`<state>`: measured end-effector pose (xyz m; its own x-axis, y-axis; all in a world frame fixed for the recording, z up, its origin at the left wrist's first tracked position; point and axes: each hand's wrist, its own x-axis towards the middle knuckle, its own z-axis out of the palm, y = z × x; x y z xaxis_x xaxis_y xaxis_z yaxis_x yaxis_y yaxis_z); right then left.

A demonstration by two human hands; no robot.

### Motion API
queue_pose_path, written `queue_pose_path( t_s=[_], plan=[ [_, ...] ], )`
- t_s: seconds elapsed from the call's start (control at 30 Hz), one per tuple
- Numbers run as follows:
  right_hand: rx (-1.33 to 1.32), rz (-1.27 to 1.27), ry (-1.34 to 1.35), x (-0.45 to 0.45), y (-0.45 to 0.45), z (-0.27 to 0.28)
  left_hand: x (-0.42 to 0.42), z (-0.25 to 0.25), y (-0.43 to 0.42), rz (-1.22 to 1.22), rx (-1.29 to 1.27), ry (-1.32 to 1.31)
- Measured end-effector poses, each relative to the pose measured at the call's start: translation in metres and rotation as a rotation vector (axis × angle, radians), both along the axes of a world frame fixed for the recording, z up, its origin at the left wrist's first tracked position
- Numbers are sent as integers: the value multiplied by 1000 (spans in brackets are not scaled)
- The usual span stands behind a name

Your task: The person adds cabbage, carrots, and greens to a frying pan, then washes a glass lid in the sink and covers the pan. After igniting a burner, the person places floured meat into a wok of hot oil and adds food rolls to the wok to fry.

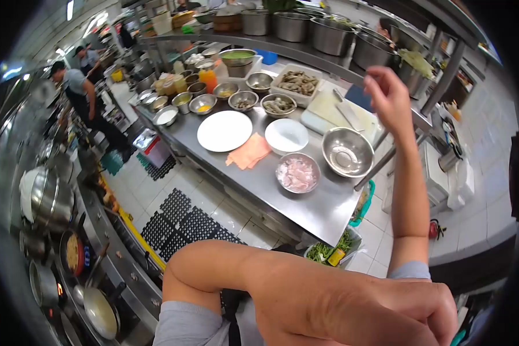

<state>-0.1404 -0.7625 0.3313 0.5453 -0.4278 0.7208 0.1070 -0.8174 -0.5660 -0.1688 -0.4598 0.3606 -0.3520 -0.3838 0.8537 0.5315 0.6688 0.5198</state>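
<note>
My left hand (395,314) is very close to the camera at the bottom, its fingers curled in; what they hold, if anything, is hidden. Raised at the upper right, my right hand (389,98) has loosely bent fingers and holds nothing. It appears in front of the cutting board (323,118), on which a knife (349,114) lies. On the steel table (251,187) are an empty metal bowl (347,151), a bowl of pale pink pieces (298,173), a white bowl (286,136), a white plate (224,131) and an orange cloth (249,151).
Small bowls (203,103) and a tub of shrimp (297,82) stand along the table's back. Large pots (332,37) fill the shelf above. A stove with pans (102,313) runs along the left. Two people (83,98) stand at the upper left.
</note>
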Motion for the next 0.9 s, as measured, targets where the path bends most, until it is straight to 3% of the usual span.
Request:
queue_pose_path(
  t_s=[0.07,0.1,0.17,0.2,0.4,0.53,0.63,0.73,0.9],
  plan=[
    [-163,-286,106,2,-33,29,3,-1,-7,-28,-7,-7],
    [-163,-303,103,4,-53,34,7,0,-9,-29,-12,-16],
    [-490,-600,141,3,-87,41,15,-1,-11,-43,-29,-15],
    [-362,-717,339,-5,-75,57,19,-2,-11,-43,-31,-18],
    [-369,-899,625,-31,-97,51,46,-1,-14,58,-58,-83],
    [-319,-994,470,-29,-100,45,79,-15,-16,296,-11,-177],
    [-421,-1035,415,-33,-110,40,106,-49,-9,465,181,-223],
    [-447,-901,342,-35,-118,39,114,-88,7,550,508,-209],
    [-377,-965,367,-33,-88,51,125,-127,26,486,732,-144]
  ],
)
